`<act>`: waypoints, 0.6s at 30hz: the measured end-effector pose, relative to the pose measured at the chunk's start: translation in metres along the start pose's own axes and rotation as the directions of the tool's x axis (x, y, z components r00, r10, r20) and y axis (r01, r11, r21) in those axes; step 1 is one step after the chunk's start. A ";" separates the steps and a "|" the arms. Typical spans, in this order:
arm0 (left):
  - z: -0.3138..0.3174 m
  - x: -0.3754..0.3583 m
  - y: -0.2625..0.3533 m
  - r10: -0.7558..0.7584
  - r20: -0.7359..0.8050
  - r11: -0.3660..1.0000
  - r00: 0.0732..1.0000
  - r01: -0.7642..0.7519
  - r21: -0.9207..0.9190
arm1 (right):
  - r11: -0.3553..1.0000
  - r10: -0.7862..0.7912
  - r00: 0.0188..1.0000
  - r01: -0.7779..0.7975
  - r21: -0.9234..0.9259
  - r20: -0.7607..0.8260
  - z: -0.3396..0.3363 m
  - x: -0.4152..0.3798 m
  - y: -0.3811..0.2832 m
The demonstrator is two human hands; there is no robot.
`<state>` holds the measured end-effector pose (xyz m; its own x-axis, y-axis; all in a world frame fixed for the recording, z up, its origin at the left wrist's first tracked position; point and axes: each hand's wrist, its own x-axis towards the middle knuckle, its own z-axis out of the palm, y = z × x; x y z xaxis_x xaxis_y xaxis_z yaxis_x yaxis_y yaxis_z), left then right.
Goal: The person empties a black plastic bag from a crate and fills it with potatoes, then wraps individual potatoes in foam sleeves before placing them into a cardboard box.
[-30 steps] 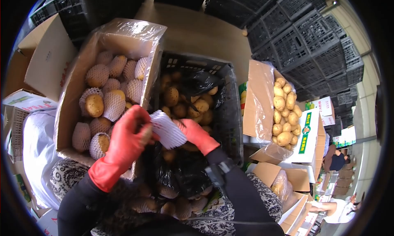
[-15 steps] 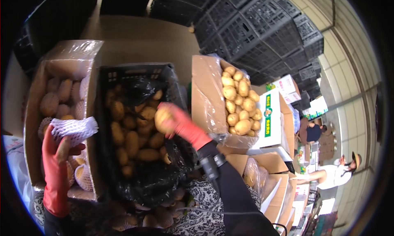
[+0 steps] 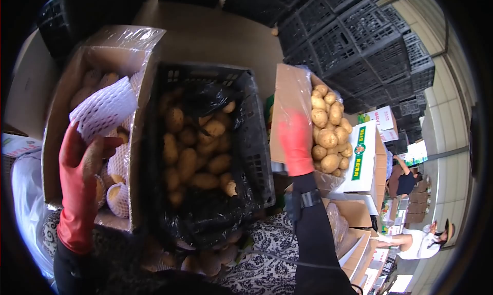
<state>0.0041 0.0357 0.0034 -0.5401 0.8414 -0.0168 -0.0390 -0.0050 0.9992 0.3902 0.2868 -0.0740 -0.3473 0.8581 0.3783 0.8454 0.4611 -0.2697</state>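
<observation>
My left hand point(image 3: 79, 182), in a red glove, grips a white foam net sleeve point(image 3: 105, 108) above the left cardboard box point(image 3: 141, 177). In that box lie potatoes in foam nets point(image 3: 118, 200). My right hand point(image 3: 296, 141), also red-gloved, is smeared by motion beside the right cardboard box point(image 3: 287, 82). Whether it still holds a potato cannot be made out. Bare potatoes point(image 3: 328, 136) are heaped in the right box. Between my hands stands a black crate point(image 3: 262, 156), lined with black plastic and holding loose potatoes point(image 3: 187, 159).
Stacked black crates point(image 3: 354, 43) rise behind the right box. A white printed carton point(image 3: 359, 179) and open cartons point(image 3: 354, 213) stand to the right. Two people are farther off at the right, one in white point(image 3: 417, 245). More potatoes point(image 3: 208, 261) lie near my lap.
My right hand has moved from the black crate, where it held a potato, rightward to the right box. My left hand still holds the sleeve, now tilted and spread wider. The view has shifted.
</observation>
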 end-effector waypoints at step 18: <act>0.027 -0.019 -0.055 -0.172 0.344 0.972 0.923 0.216 -0.095 | -0.074 -0.185 0.519 -0.854 0.514 0.835 0.064 -0.072 -0.078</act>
<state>0.0395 0.0344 -0.0504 -0.2029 0.9635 -0.1747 -0.2342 0.1255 0.9640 0.3238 0.2032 -0.1367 -0.6756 0.5483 -0.4929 0.0252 -0.6509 -0.7587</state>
